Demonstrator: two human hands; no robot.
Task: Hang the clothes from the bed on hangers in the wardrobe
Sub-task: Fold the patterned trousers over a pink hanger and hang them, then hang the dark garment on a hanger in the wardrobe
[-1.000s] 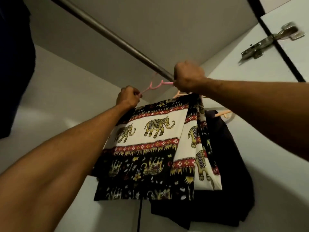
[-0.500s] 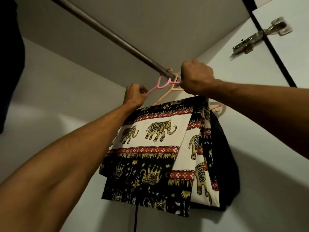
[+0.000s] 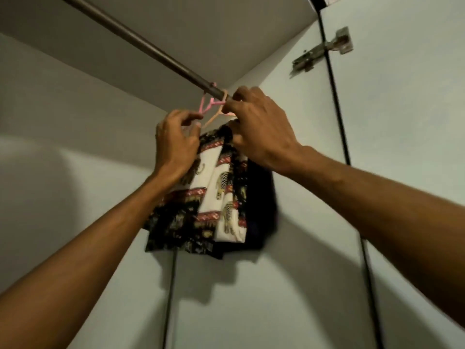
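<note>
Now the elephant-print garment (image 3: 214,197) hangs folded over the pink hanger (image 3: 205,107), whose hook has just gone over the wardrobe rod (image 3: 151,47). Our right hand (image 3: 261,132) pinches its neck, while our left hand (image 3: 176,144) curls loosely at its shoulder, grip unclear. This piece looks hung.

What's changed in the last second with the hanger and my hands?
The pink hanger went up and its hook now sits over the rod. The left hand and right hand eased from fists to fingertip pinches on it. The elephant cloth swung partly side-on. The dark garment behind stays hanging.
</note>
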